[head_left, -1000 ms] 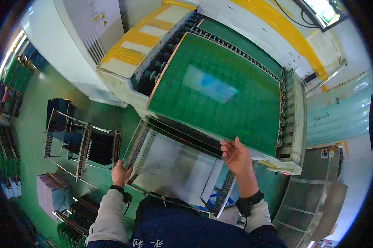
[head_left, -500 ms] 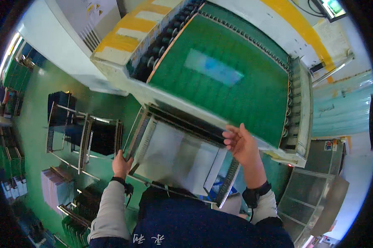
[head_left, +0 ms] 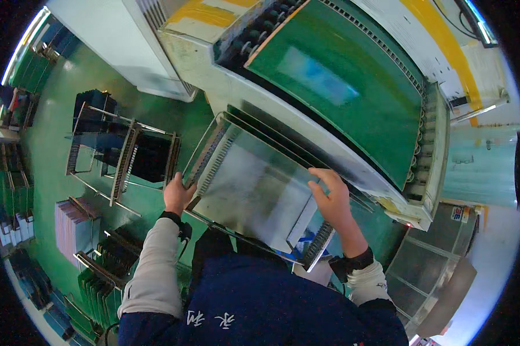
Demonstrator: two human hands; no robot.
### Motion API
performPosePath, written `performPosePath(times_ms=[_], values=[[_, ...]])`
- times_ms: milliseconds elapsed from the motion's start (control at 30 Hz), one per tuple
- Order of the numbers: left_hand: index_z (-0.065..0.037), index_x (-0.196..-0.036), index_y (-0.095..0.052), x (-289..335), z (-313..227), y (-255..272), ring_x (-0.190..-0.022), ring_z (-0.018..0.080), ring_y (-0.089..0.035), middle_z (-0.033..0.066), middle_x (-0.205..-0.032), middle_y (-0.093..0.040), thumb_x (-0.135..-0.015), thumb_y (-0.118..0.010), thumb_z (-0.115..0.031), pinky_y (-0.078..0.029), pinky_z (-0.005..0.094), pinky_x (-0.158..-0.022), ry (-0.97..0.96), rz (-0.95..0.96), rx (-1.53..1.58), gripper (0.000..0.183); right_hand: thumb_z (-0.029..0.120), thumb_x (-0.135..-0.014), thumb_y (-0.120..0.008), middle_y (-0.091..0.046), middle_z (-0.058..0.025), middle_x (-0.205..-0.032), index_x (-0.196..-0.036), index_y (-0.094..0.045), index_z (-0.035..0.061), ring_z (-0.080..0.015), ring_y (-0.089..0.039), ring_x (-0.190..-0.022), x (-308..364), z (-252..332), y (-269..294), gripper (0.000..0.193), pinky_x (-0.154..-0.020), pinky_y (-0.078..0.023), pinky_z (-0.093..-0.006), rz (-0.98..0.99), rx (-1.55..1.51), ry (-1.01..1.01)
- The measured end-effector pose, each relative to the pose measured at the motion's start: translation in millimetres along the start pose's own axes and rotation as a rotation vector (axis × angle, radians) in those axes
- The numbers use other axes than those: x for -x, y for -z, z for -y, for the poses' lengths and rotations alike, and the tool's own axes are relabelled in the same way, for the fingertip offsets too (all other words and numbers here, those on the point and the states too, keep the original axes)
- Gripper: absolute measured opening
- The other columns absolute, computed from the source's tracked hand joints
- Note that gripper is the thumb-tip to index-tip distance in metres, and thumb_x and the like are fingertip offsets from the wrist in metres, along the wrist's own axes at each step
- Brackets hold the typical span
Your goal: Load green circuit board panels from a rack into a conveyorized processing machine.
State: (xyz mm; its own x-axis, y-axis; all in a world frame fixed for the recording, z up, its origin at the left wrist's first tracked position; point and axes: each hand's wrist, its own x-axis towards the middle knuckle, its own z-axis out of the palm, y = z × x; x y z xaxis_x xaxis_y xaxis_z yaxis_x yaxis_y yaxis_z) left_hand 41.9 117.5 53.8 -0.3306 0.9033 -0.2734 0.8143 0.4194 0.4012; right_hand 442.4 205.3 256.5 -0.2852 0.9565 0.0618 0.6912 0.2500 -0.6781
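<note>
A slotted metal rack (head_left: 211, 153) stands at my waist, in front of the conveyor machine. It holds a pale grey flat panel (head_left: 254, 187), with edges of other boards along its far side. My left hand (head_left: 178, 195) is closed around the rack's frame at its near left corner. Over the right side of the rack, my right hand (head_left: 334, 202) is held with thumb and fingers apart, close to the panel's right edge; whether it touches is unclear. Beyond the rack, a large green panel (head_left: 340, 86) lies on the machine's rollers.
Another slotted rack (head_left: 127, 161) with dark boards stands on the green floor to the left. Nearer are a pinkish board stack (head_left: 78, 230) and racked green boards (head_left: 101, 294). The conveyor's pale housing (head_left: 271, 104) borders the far side; a grey cabinet (head_left: 427, 265) stands right.
My view has shifted, so the machine and green panel sit farther up and right. My right hand has turned and come lower over the rack's right side. My left hand stays at the rack's corner.
</note>
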Motion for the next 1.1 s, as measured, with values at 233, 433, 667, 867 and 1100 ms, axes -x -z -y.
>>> performPosePath(times_ms=[233, 433, 667, 867, 1100], values=[[-0.003, -0.102, -0.053, 3, 7, 0, -0.079, 0.0409, -0.063, 0.0203, -0.082, -0.064, -0.074, -0.073, -0.042, -0.05, 0.0496, -0.069, -0.047, -0.034, 0.067, 0.052, 0.01, -0.081, -0.068, -0.066, -0.0158, -0.097, -0.108, -0.064, 0.0013, -0.0345, -0.061, -0.095, 2, 9, -24, 0.029, -0.084, -0.048, -0.04, -0.036, 0.207, 0.015], [-0.004, -0.102, -0.052, 3, 9, 1, -0.081, 0.0406, -0.063, 0.0202, -0.085, -0.065, -0.073, -0.073, -0.041, -0.05, 0.0499, -0.069, -0.021, -0.004, 0.067, 0.052, 0.027, -0.083, -0.066, -0.065, -0.0171, -0.092, -0.098, -0.062, 0.0045, -0.0385, -0.062, -0.087, 11, -31, -45, 0.027, -0.074, -0.049, -0.0474, 0.102, 0.495, -0.038], [-0.004, -0.1, -0.051, 3, 8, 6, -0.083, 0.04, -0.064, 0.0201, -0.086, -0.065, -0.074, -0.072, -0.042, -0.051, 0.0492, -0.071, -0.008, 0.019, 0.087, 0.05, 0.03, -0.08, -0.068, -0.067, -0.0207, -0.084, -0.09, -0.068, 0.0028, -0.0391, -0.065, -0.081, -4, -58, -39, 0.029, -0.074, -0.051, -0.0485, 0.277, 0.571, -0.26], [-0.004, -0.099, -0.051, 0, 11, 8, -0.083, 0.0397, -0.064, 0.0202, -0.087, -0.066, -0.075, -0.072, -0.043, -0.051, 0.0487, -0.072, 0.002, 0.068, 0.1, 0.051, 0.033, -0.078, -0.072, -0.07, -0.0193, -0.094, -0.104, -0.071, 0.0049, -0.0355, -0.068, -0.09, -25, -42, -43, 0.038, -0.083, -0.053, -0.0435, 0.261, 0.679, -0.356], [-0.003, -0.096, -0.05, 1, 7, 15, -0.083, 0.0399, -0.064, 0.0201, -0.087, -0.065, -0.075, -0.072, -0.042, -0.051, 0.0488, -0.071, -0.028, 0.077, 0.138, 0.05, 0.036, -0.078, -0.073, -0.069, -0.0195, -0.107, -0.115, -0.068, 0.0061, -0.0335, -0.065, -0.102, -30, -51, -42, 0.049, -0.092, -0.05, -0.0424, 0.234, 0.712, -0.474]])
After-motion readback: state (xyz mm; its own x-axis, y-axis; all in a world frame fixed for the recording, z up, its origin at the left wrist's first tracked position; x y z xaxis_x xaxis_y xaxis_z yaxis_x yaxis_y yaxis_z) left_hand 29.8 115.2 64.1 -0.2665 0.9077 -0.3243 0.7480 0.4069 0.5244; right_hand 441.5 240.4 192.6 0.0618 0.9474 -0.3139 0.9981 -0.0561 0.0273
